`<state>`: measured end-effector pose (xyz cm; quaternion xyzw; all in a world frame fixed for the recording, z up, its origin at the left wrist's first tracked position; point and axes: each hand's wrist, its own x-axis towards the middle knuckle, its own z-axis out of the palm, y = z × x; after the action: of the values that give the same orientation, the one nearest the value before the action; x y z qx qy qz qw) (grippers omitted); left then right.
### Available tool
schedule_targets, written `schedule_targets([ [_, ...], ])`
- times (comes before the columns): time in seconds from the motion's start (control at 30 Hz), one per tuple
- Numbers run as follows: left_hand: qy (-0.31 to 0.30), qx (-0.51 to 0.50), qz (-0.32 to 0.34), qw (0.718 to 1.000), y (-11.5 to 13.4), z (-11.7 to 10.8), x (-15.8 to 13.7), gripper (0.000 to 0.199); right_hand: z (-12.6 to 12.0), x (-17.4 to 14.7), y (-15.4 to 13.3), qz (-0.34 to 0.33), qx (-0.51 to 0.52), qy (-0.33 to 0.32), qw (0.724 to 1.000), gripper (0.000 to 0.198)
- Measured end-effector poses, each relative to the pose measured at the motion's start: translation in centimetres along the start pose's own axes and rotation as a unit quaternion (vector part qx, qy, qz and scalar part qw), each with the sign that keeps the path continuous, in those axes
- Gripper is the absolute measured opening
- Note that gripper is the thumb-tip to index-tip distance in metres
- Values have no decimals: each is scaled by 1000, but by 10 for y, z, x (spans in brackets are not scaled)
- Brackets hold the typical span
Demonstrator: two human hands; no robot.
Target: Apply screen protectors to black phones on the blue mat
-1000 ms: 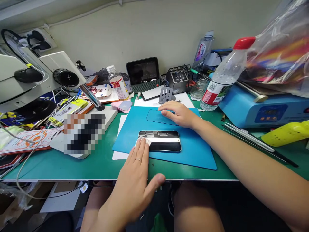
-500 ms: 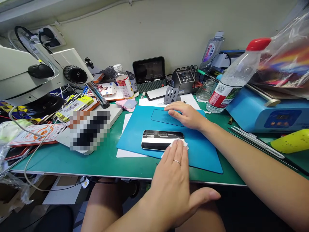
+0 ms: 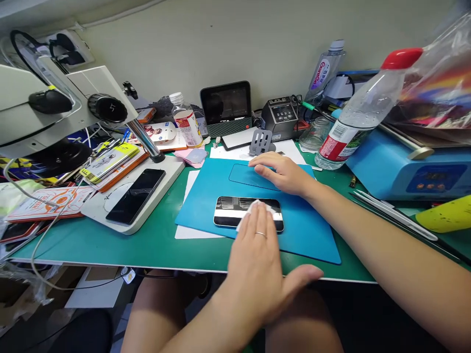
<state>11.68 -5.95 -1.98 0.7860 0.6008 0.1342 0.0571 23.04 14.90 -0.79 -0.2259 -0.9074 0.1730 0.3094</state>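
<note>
Blue, flat mat (image 3: 206, 184); on it, near the middle, lies a black-faced, round-cornered phone (image 3: 228, 212) with a pale rim, glass up. Clock centred on the phone, twelve pointing at the wall.

Left hand (image 3: 257, 267) from six o'clock: fingers straight and together, thumb splayed, pressing a crumpled white cloth or tissue (image 3: 242, 222) onto the right half of the glass; nothing gripped. Right hand (image 3: 283, 174) between one and two: fingers loosely bent, thumb free, not clenched; contact underneath cannot be told.

Under its fingertips, at twelve, a clear, dark-edged rounded sheet (image 3: 243, 174) lies on the mat, apart from the phone.

Progress, my reading: wiping under way, unfinished while the cloth sits on the glass. Left half lies bare, reflecting pale strips; how clean, cannot tell. Sheet is not on the phone.

Second dark phone (image 3: 136, 196) near ten, on a white base (image 3: 169, 169).
</note>
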Motion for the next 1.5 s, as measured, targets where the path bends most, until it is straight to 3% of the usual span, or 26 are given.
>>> schedule_targets([
  [0.17, 19, -16, 20, 999, 15, 6, 6, 105, 0, 0, 5, 9, -7, 3, 1000, 49],
  [0.3, 5, 3, 54, 999, -12, -3, -13, 102, 0, 0, 8, 16, -16, 5, 1000, 47],
  [0.4, -14, 10, 41, 999, -34, -12, -19, 99, 0, 0, 8, 18, -19, 5, 1000, 47],
  [0.5, -31, -1, 13, 999, -36, -16, -3, 100, 0, 1, 6, 17, -18, 2, 1000, 50],
  [0.7, -48, -39, 26, 998, -6, -10, 38, 105, 0, 0, 9, 26, -1, 17, 1000, 50],
  [0.97, -50, -34, 65, 996, -25, -14, -12, 95, -1, -1, 6, 28, -5, 1, 1000, 51],
  [1.23, -56, -46, 71, 995, -7, -9, 42, 93, 0, -1, 9, 26, 2, 19, 999, 52],
  [1.5, -46, -12, 71, 996, -28, -14, -13, 89, -1, -1, 3, 32, -3, -3, 999, 56],
])
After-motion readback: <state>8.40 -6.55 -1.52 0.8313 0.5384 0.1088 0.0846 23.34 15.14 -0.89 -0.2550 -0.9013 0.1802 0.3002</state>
